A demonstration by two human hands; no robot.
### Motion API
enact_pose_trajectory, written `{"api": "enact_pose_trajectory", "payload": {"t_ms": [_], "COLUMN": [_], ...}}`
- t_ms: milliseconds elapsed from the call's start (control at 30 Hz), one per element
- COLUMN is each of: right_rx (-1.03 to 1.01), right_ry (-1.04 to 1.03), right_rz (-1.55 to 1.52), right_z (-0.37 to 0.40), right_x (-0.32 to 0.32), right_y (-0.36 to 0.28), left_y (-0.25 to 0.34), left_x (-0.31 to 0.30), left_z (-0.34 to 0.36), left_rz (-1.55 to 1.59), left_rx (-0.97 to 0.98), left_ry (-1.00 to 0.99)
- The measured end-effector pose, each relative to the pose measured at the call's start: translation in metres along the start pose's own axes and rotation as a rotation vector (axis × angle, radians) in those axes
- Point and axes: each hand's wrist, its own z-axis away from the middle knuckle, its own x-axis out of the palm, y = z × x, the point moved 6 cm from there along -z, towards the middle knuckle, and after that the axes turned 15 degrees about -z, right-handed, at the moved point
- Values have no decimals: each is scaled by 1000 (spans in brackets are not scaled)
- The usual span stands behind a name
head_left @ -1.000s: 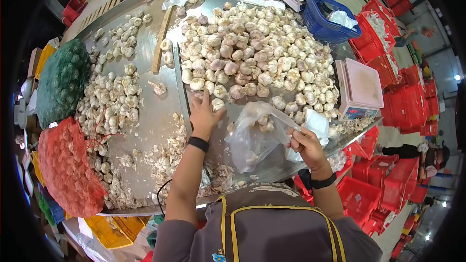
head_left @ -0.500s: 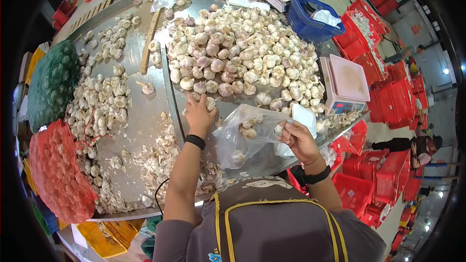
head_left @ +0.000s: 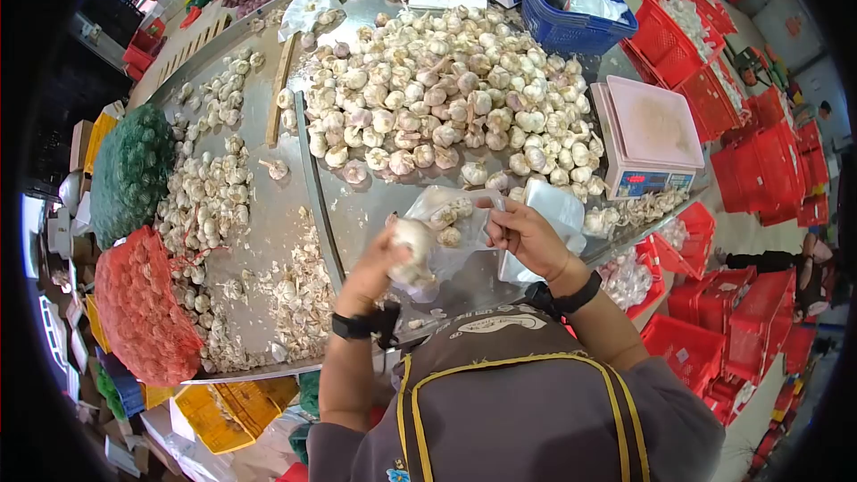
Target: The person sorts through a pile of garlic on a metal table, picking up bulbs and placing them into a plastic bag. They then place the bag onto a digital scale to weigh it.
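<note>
My left hand (head_left: 369, 270) is closed around a garlic bulb (head_left: 411, 239), slightly blurred, at the left side of a clear plastic bag (head_left: 455, 260). Several garlic bulbs (head_left: 450, 214) show through the bag's film. Pinched between the fingers of my right hand (head_left: 534, 239) is the bag's right edge. Behind both hands lies a large heap of loose garlic (head_left: 428, 89) on the metal table (head_left: 277, 196). Under and beside my right hand is a stack of flat clear bags (head_left: 555, 207).
A digital scale (head_left: 652, 138) stands right of the heap, with a blue basket (head_left: 576, 22) farther back. Green (head_left: 134, 174) and red (head_left: 147, 308) net sacks of garlic line the left edge. A metal strip (head_left: 317, 187) divides the table. Red crates (head_left: 754, 321) are stacked at right.
My left hand has picked up a garlic bulb from the heap's near edge and brought it to the bag. My right hand has moved slightly left and up, still gripping the bag.
</note>
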Motion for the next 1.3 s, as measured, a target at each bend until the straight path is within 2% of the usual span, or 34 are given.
{"api": "enact_pose_trajectory", "payload": {"t_ms": [67, 100, 167, 200, 233, 300, 333, 367, 467, 567, 600, 700, 733, 767, 833, 867, 933, 967, 1033, 1067, 1133, 1167, 1233, 1267, 1300], "right_rx": [13, 27, 23, 17, 11, 21, -6, -10, -83, -191, -234, -428, -520, -544, -653, -673, -853, -868, -962, -984, -1029, -1057, -1079, -1044, -1006], "right_ry": [15, 31, 15, 0, -4, 16, 21, 23, 1, 12, -40, 11, 43, 62, 93, 114, 174, 190, 117, 161, 213, 252, 284, 389, 491], "right_rz": [16, 39, 16, -3, -7, -64, -56, -66, -86, -58, -77, -65, 31, 33, 41, 43, 153, 149, 163, 128, 112, 104, 86, 107, 127], "right_z": [0, 0, 2, 3, 4, 8, 9, 11, 18, 34, 45, 87, 101, 116, 152, 167, 197, 207, 232, 242, 258, 263, 263, 259, 255], "right_x": [0, -2, -5, -6, -13, -32, -37, -41, -48, -55, -54, -67, -75, -80, -88, -93, -105, -118, -143, -158, -194, -211, -242, -262, -280], "right_y": [-1, -1, -4, -7, -10, -16, -23, -29, -62, -111, -133, -201, -225, -247, -294, -313, -352, -366, -392, -400, -410, -412, -410, -405, -401], "left_y": [-12, -17, -35, -30, -37, -35, -30, -17, 7, 52, 64, 101, 113, 117, 131, 132, 132, 129, 126, 122, 117, 114, 88, 80, 69], "left_x": [47, 59, 53, 50, 39, -1, -8, -7, -4, 40, 55, 119, 145, 165, 214, 235, 278, 297, 340, 358, 395, 409, 422, 429, 430], "left_z": [0, -6, -27, -40, -38, -18, -11, -5, -9, -19, -26, -53, -65, -83, -115, -135, -175, -194, -222, -236, -252, -261, -292, -300, -309], "left_rz": [-112, -115, -411, -644, -651, -1343, -1387, -1418, -1487, -1555, -1587, -1615, -1593, -1595, -1595, -1592, -1568, -1570, -1504, -1507, -1522, -1523, -1579, -1507, -1512], "left_rx": [-30, -32, -54, 152, 154, -317, -117, 91, 162, 88, 57, 171, 102, 125, 392, 409, 550, 562, 711, 721, 864, 873, 361, 537, 542], "left_ry": [-205, -203, 46, 82, 80, 313, 426, 535, 590, 572, 506, 449, 381, 355, 331, 304, 244, 223, 180, 161, 170, 151, -30, -41, -47]}}
